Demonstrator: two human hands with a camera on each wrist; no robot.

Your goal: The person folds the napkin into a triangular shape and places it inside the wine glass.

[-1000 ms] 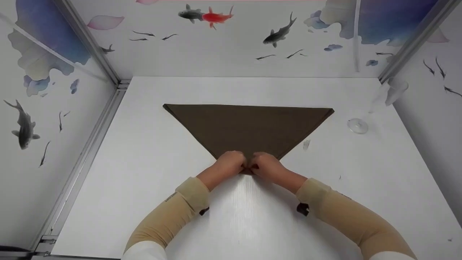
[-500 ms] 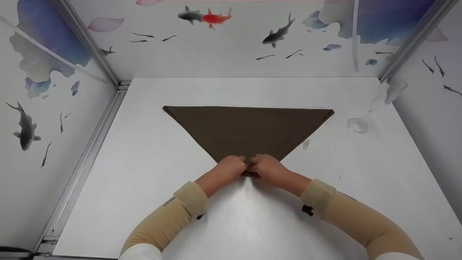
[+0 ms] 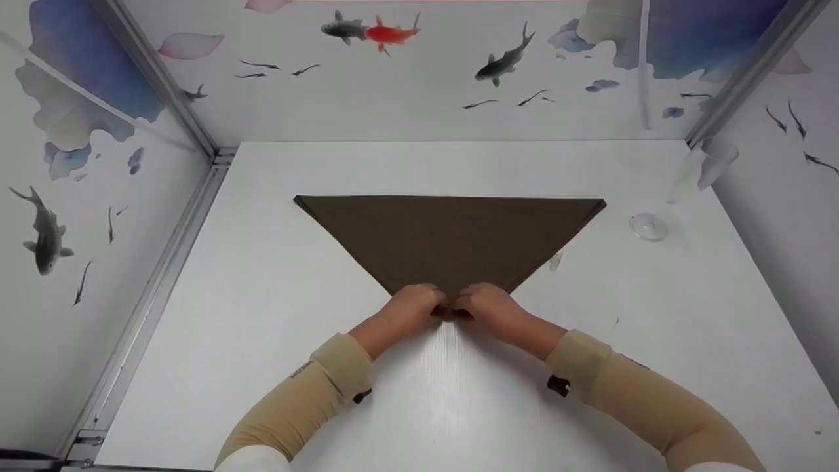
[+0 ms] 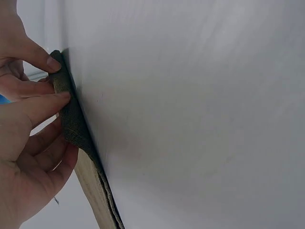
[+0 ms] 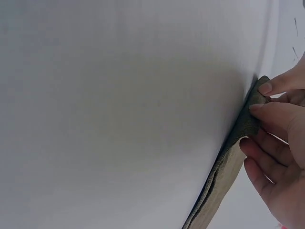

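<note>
A dark brown cloth [image 3: 452, 236], folded into a triangle, lies flat with its long straight edge at the back and its narrow part toward me. That narrow end is turned up into a small roll [image 4: 76, 121]. My left hand [image 3: 414, 309] pinches the left part of the roll, thumb on the near side and fingers behind. Close beside it, my right hand [image 3: 491, 311] pinches the right part likewise, as the right wrist view shows with the rolled cloth [image 5: 248, 119]. In the head view, both hands cover most of the roll.
A clear stemmed glass stands at the right, its round foot [image 3: 649, 227] on the white table [image 3: 262, 314]. Printed white panels [image 3: 393, 98] wall the back and sides. A metal rail [image 3: 151, 288] runs along the left edge.
Both hands have shifted slightly toward me at the cloth's narrow end. The flap that showed below them is now mostly turned up between the fingers. The cloth's back edge stays nearly in place.
</note>
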